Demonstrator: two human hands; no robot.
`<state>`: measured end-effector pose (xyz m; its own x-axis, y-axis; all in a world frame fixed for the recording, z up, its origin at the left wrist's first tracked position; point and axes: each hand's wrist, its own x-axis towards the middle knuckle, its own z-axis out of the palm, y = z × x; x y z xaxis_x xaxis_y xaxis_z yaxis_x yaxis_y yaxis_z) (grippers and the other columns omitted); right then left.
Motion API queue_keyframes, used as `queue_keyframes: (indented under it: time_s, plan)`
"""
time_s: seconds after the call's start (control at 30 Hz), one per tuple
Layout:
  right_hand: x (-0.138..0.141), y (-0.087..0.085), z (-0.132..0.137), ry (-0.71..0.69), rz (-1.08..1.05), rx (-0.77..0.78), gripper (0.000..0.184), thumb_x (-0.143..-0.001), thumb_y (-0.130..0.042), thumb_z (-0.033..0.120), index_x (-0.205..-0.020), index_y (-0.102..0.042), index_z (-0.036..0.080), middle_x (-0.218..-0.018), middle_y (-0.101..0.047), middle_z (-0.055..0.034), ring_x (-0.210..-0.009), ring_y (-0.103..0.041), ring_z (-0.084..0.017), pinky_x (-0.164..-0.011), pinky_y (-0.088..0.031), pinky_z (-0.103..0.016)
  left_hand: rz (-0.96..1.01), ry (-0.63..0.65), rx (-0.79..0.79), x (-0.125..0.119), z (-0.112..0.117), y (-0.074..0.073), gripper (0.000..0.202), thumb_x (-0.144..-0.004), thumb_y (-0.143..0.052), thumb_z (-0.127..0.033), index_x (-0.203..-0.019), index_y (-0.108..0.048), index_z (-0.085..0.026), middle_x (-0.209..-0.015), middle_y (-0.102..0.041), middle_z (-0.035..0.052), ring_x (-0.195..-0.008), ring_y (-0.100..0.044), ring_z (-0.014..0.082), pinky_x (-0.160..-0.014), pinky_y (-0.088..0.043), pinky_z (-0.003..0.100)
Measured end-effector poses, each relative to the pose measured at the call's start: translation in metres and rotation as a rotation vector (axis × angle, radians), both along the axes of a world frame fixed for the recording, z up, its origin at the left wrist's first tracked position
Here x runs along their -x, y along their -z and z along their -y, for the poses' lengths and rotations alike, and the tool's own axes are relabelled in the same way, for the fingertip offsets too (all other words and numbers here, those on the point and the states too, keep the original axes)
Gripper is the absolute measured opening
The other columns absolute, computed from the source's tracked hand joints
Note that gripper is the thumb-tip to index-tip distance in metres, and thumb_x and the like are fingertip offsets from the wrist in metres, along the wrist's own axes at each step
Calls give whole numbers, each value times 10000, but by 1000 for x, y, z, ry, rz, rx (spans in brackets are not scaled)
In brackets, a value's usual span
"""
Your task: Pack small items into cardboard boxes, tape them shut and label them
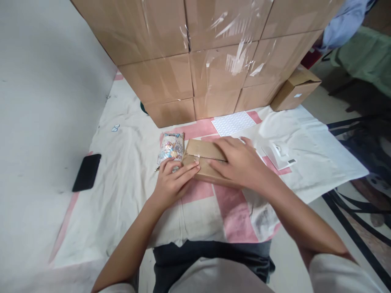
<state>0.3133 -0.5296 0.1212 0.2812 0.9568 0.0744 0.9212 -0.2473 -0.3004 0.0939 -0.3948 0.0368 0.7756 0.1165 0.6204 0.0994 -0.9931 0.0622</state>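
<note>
A small brown cardboard box (203, 147) lies on the cloth in front of me, with clear tape at the seam of its top. My right hand (238, 162) grips it from the right, the thumb on the top and the fingers reaching over the far side. Against the left end of the box, my left hand (174, 177) is open, its outstretched fingertips touching the taped seam. Other fingers of that hand are bent close to a shiny printed packet (171, 147), which sits just left of the box. The undersides of both hands are hidden.
Large taped cardboard boxes (220, 69) are stacked at the back. A white tape dispenser (278, 155) stands to the right, a sticker sheet (233, 123) behind the box. A black phone (87, 172) lies at left; another carton (295, 89) stands back right. A person's sleeve (345, 24) shows beyond.
</note>
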Motion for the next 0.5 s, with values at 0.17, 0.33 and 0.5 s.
queue_keyframes:
  time_s: [0.17, 0.33, 0.5]
  plan:
    - [-12, -7, -64, -138, -157, 339, 483, -976, -559, 624, -1225, -678, 227, -1229, -779, -122, -1069, -727, -345, -789, -490, -389, 17, -1, 35, 2, 1, 7, 442, -962, -691, -115, -1375, -663, -271, -1316, -786, 9, -995, -557, 239, -1076, -424, 486]
    - [-17, 4, -69, -62, -169, 329, 409, -953, -589, 611, -1140, -713, 269, -1210, -797, -60, -1069, -727, -314, -758, -446, -356, 52, 18, 66, -1, 4, 8, 441, -950, -694, -88, -1357, -673, -256, -1299, -793, 10, -982, -547, 243, -1057, -427, 482]
    - [-14, 5, -68, -34, -141, 317, 476, -945, -618, 594, -1286, -701, 272, -1285, -782, -70, -1169, -702, -341, -792, -453, -369, 70, 29, 85, -5, 5, 6, 422, -946, -704, -86, -1334, -677, -251, -1276, -802, 3, -974, -543, 234, -1068, -425, 479]
